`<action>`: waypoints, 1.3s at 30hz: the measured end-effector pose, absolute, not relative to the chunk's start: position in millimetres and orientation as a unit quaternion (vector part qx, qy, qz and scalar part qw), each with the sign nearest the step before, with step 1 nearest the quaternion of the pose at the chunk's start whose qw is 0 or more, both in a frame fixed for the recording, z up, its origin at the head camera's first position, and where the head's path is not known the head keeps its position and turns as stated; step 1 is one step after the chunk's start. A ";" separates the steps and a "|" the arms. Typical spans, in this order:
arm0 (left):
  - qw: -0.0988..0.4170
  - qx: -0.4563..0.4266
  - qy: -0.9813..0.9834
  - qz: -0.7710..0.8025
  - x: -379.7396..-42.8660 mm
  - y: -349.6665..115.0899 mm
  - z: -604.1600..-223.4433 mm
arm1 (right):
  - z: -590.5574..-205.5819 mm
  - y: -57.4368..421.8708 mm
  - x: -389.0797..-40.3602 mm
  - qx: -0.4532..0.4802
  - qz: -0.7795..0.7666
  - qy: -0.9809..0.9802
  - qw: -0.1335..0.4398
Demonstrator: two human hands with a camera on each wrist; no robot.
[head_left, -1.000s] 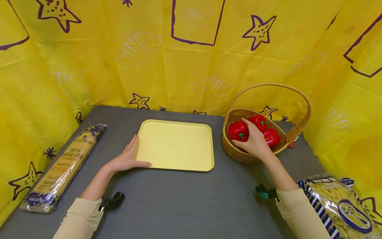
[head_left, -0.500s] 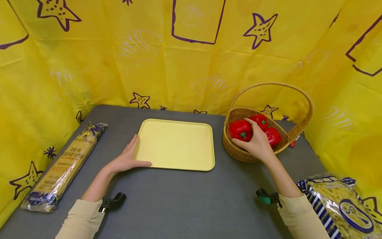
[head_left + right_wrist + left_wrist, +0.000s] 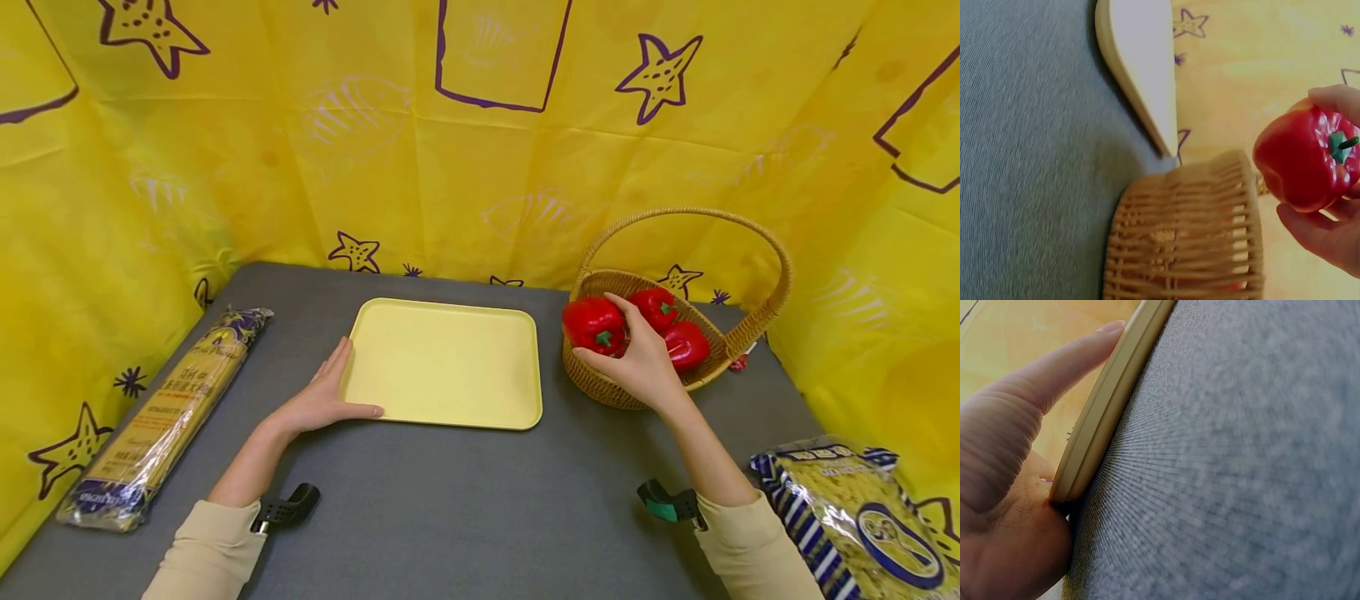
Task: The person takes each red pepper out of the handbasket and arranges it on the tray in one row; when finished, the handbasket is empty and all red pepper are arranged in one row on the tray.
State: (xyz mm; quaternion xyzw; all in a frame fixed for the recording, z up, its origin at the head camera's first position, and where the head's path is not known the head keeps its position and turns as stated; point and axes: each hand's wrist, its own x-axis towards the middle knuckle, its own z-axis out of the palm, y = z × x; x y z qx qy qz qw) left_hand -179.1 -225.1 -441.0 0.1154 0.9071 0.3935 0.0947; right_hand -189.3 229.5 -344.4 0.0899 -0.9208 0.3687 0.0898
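Observation:
My right hand (image 3: 643, 360) grips a red bell pepper (image 3: 588, 323) with a green stem, thumb on the near side and fingers on the far side. The pepper is raised at the left rim of a wicker basket (image 3: 592, 385); the right wrist view shows the held pepper (image 3: 1297, 165) above the basket's rim. Two more red peppers, one at the back (image 3: 649, 307) and one nearer (image 3: 686, 345), lie inside the basket. My left hand (image 3: 318, 402) rests at the near left corner of a pale yellow tray (image 3: 446, 362), fingers along its left edge, thumb on the near edge.
A long pack of spaghetti (image 3: 168, 417) lies on the left of the grey table (image 3: 465, 508). At the right front is a clear bag of pasta (image 3: 847, 508) with blue stripes. The basket's tall handle (image 3: 690, 211) arches over it. A yellow patterned cloth (image 3: 465, 175) hangs behind.
My right hand has lifted the pepper out of the basket's left end and shifted it slightly left, over the rim. The left hand and the tray have stayed put.

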 end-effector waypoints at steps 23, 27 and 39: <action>0.107 0.116 0.908 0.388 -179.2 -225.7 -438.5 | -355.9 171.3 -199.1 0.187 0.407 -0.894 0.009; 0.106 0.118 0.909 0.385 -179.8 -225.0 -438.3 | -361.1 164.0 -202.7 0.197 0.408 -0.891 -0.007; 0.110 0.121 0.908 0.385 -179.5 -226.1 -437.9 | -371.9 139.0 -214.3 0.204 0.423 -0.880 -0.065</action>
